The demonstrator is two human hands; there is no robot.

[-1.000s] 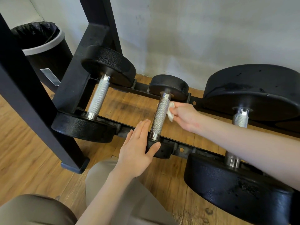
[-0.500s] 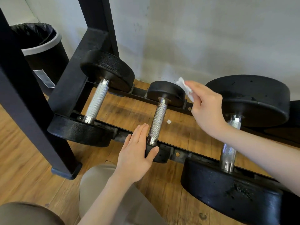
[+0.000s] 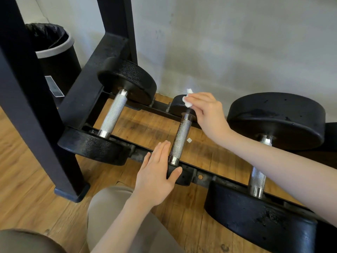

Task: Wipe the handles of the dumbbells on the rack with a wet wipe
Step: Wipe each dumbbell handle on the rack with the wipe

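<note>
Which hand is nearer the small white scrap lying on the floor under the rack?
Judging by this single view, the left. The left hand rests just across the middle dumbbell handle from the scrap; the right hand, pinching the wet wipe, is up by the far head.

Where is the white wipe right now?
In the head view, the wipe is pinched in the right hand, over the far end of the middle dumbbell, near the wall.
</note>
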